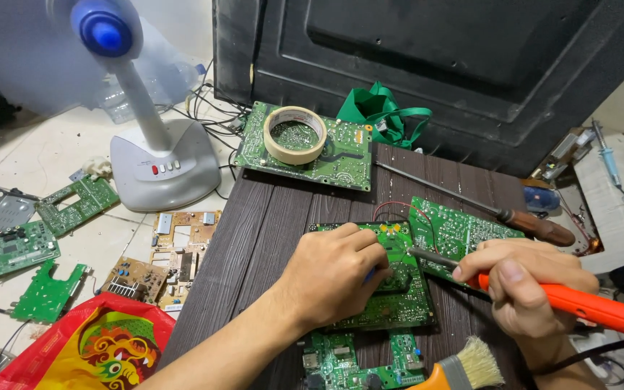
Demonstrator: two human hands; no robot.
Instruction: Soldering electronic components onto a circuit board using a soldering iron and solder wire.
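Iron tip point(417, 253) hidden behind left hand point(337, 274), board point(391, 296) half-covered

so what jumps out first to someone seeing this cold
At centre, the right hand holds an orange soldering iron to a green circuit board that the left hand steadies on a dark wooden board. Behind it, a roll of tape rests on another circuit board.

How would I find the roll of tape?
Start at the big black panel leaning behind the dark wooden board. Just below it lies a green circuit board, and the tape roll sits on that. It is the only beige ring there.
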